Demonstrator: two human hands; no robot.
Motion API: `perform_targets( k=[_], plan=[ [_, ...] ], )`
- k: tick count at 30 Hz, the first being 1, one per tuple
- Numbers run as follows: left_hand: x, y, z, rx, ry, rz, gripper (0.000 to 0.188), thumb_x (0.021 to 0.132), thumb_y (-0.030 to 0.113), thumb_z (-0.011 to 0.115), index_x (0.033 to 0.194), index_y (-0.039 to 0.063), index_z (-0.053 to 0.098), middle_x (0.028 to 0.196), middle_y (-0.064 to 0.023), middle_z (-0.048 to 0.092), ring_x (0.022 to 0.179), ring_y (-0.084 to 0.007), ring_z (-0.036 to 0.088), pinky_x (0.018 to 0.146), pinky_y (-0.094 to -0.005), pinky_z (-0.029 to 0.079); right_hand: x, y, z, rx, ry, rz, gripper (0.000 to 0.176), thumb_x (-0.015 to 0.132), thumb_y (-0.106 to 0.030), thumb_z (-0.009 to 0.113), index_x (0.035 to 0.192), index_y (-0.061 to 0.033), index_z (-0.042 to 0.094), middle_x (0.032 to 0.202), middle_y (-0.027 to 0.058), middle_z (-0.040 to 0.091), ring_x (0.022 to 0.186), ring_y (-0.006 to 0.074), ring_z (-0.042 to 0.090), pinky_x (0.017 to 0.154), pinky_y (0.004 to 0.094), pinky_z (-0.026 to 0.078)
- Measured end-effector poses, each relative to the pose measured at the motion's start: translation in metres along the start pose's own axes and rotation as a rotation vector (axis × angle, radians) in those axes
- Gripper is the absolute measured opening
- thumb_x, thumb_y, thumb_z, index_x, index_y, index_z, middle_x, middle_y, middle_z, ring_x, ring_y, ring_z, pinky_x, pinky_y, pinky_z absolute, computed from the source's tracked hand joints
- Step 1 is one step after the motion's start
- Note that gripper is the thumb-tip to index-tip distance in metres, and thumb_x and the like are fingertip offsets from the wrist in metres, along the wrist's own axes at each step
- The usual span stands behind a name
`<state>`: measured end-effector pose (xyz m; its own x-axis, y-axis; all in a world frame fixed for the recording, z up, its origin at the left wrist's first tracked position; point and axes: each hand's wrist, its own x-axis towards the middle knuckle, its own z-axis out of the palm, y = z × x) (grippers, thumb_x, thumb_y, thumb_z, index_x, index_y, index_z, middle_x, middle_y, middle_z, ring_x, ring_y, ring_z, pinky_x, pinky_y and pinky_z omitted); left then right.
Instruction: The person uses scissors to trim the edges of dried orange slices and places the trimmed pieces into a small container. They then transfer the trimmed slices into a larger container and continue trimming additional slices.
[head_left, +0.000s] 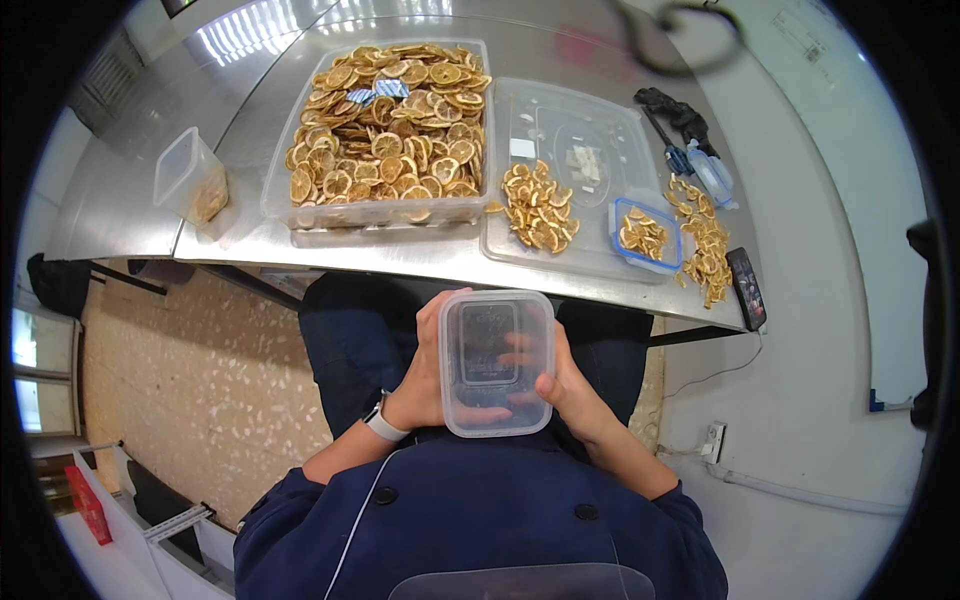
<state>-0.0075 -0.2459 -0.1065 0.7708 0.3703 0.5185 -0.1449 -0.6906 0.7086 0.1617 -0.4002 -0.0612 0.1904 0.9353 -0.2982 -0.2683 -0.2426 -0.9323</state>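
Above my lap, both hands hold a clear plastic container (491, 352) with its open mouth facing up; no slices show inside it. My left hand (427, 375) grips its left wall, the fingers partly seen through the plastic. On its right wall rests my right hand (568, 382), thumb at the rim and fingers visible through the side. Beyond them on the steel table (360, 255) stands a large clear tub (390, 210) heaped with dried citrus slices (386, 142). A pile of cut dried citrus pieces (538, 210) lies on a clear plastic lid (517, 259).
A small blue-rimmed container (646, 259) holds more pieces, beside a loose pile (705, 240). A phone (747, 289) is at the right table edge. Black cloth (679, 112) and a clip-on lid (711, 174) lie behind. Another clear container (196, 180) stands left.
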Motion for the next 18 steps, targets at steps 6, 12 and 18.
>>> perform_targets(
  k=[6, 12, 18],
  plan=[
    [0.006, 0.0, 0.011, -0.213, -0.096, 0.019, 0.141, 0.064, 0.047, 0.096, 0.165, 0.008, 0.005, 0.161, -0.0251, 0.024, 0.15, -0.0442, 0.026, 0.121, -0.0525, 0.031, -0.032, -0.034, -0.055, 0.124, 0.169, -0.19, 0.13, 0.068, -0.04, 0.095, 0.164, -0.0194, 0.01, 0.15, 0.0216, 0.041, 0.135, 0.0325, 0.048, 0.101, 0.0486, 0.055],
    [-0.006, -0.032, 0.038, -0.242, -0.358, -0.213, 0.075, 0.086, 0.028, 0.081, 0.15, 0.01, 0.047, 0.14, -0.0153, 0.054, 0.118, -0.0281, 0.063, 0.102, -0.0376, 0.05, -0.047, -0.114, -0.206, -0.871, 1.194, -0.838, 0.126, 0.061, -0.027, 0.098, 0.161, -0.0216, 0.023, 0.161, 0.0184, 0.025, 0.144, 0.0363, 0.04, 0.104, 0.0515, 0.054],
    [-0.029, -0.062, 0.066, -0.237, -0.434, -0.354, 0.06, 0.091, 0.022, 0.075, 0.145, 0.011, 0.054, 0.129, -0.012, 0.062, 0.103, -0.0243, 0.069, 0.092, -0.0351, 0.054, -0.013, -0.128, -0.32, -1.571, 1.259, -0.691, 0.118, 0.06, -0.022, 0.094, 0.159, -0.0289, 0.03, 0.162, 0.0158, 0.022, 0.148, 0.0428, 0.03, 0.11, 0.0499, 0.049]
  ],
)
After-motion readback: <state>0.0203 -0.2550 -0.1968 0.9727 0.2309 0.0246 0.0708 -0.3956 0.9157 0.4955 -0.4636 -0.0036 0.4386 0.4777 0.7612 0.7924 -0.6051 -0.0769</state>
